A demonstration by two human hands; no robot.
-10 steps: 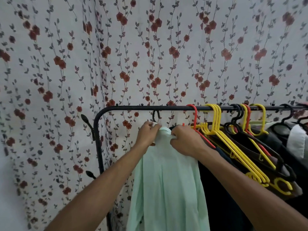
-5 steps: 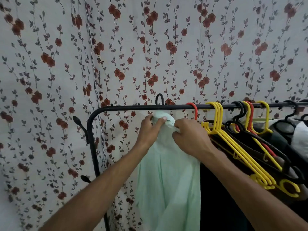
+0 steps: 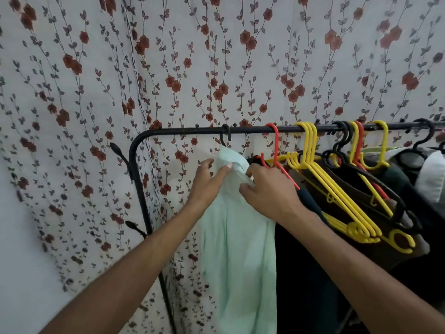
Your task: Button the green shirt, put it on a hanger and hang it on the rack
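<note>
My left grip (image 3: pixel 208 183) pinches the collar of the green shirt (image 3: pixel 238 249), thumb pressed flat on the front of the fabric and fingers curled behind it. My right grip (image 3: pixel 267 191) sits just beside it toward the right of the frame, fingers tucked into the cloth at the shoulder and bunching it. The two nearly touch at the collar.

The shirt is pale mint and slightly creased. It hangs straight down the lower middle of the frame, its collar rising to a soft point just under the rail. I cannot see the buttons from here. The hanger (image 3: pixel 225 138) shows only its black hook, looped over the rack (image 3: pixel 187 130) above the collar.

Half a second ago that hook stood up above the rail with the collar lifted close beneath it. Now it is seated on the rail, and the collar and both grips have dropped a little lower.

To the right along the rail are a red hanger (image 3: pixel 275 145), a cluster of yellow hangers (image 3: pixel 337 189) and dark clothes (image 3: pixel 303 273), the clothes touching the shirt's right edge. A flowered curtain (image 3: pixel 96 80) fills the background.
</note>
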